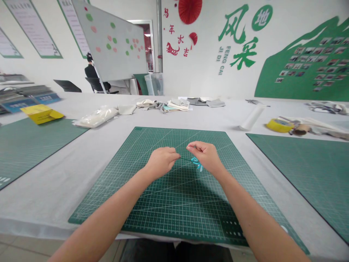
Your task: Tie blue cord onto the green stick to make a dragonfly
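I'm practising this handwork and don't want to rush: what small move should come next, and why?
I'd probably lower the right hand to steady the blue ornament with its fingers. The left hand pinches the dark stem that runs toward it, while the right hand's fingers sit above it in the picture; whether they hold something too fine to see, I can't tell.

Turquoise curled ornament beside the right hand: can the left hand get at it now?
Probably yes: only a thin dark strand shows between the left hand and the ornament; the right hand leaves that side open. The left hand seems to pinch the strand, though.
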A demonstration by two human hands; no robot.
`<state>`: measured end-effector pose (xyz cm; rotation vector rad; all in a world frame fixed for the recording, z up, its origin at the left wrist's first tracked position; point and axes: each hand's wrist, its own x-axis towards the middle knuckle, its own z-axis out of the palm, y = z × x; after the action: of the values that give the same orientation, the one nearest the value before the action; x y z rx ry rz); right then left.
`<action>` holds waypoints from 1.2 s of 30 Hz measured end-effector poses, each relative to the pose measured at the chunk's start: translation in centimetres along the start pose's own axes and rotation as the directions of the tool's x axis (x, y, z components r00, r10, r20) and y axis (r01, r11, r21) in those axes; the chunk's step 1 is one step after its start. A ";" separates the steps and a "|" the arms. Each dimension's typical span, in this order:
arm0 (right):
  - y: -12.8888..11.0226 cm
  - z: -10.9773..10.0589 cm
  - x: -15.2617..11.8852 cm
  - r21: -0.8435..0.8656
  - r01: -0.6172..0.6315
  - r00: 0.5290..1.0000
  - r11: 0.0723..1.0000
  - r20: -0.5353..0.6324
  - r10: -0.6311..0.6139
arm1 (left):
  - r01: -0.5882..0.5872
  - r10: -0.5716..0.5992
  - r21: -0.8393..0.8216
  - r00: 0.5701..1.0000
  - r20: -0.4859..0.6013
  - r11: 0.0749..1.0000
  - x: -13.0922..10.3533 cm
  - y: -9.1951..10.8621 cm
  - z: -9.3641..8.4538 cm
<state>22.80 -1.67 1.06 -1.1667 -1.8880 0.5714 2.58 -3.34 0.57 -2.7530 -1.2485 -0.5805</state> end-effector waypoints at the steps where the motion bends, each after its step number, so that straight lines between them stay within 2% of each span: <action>1: 0.4 -0.3 0.2 0.016 -0.021 1.000 1.000 0.009 0.021 | -0.021 0.021 -0.025 1.000 0.006 0.999 0.0 0.1 -0.1; 5: 2.2 -1.1 0.9 0.177 -0.186 0.977 0.966 0.138 0.163 | -0.045 0.048 -0.245 0.999 0.008 0.968 0.0 0.3 -0.5; 8: 3.1 -1.1 1.1 0.354 -0.366 0.924 0.860 0.247 0.291 | 0.004 -0.009 -0.465 1.000 -0.008 0.885 0.1 0.4 -0.8; 11: 3.4 -0.6 1.0 0.459 -0.452 0.888 0.765 0.316 0.335 | 0.076 -0.100 -0.624 0.995 -0.004 0.778 0.2 0.3 -0.9; 16: 3.2 0.3 0.7 0.477 -0.463 0.876 0.747 0.372 0.307 | 0.183 -0.248 -0.720 0.969 0.016 0.669 0.5 0.1 -0.8; 22: 2.3 0.5 0.7 0.356 -0.450 0.863 0.819 0.410 0.296 | 0.282 -0.407 -0.812 0.912 0.061 0.511 0.5 -0.3 0.1; 30: 2.0 0.7 0.6 0.303 -0.383 0.870 0.872 0.436 0.231 | 0.314 -0.569 -0.876 0.820 0.056 0.366 0.7 -0.2 0.2; 33: 1.8 0.6 0.4 0.325 -0.384 0.863 0.864 0.459 0.210 | 0.305 -0.598 -0.897 0.799 0.059 0.318 0.7 -0.4 0.3; 36: 1.4 0.5 0.3 0.344 -0.381 0.856 0.858 0.481 0.188 | 0.312 -0.608 -0.919 0.786 0.108 0.240 0.6 -0.5 0.2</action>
<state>22.99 -0.72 -0.09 -1.0911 -1.8030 1.4483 2.70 -2.53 0.52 -2.6004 -2.1817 -2.2901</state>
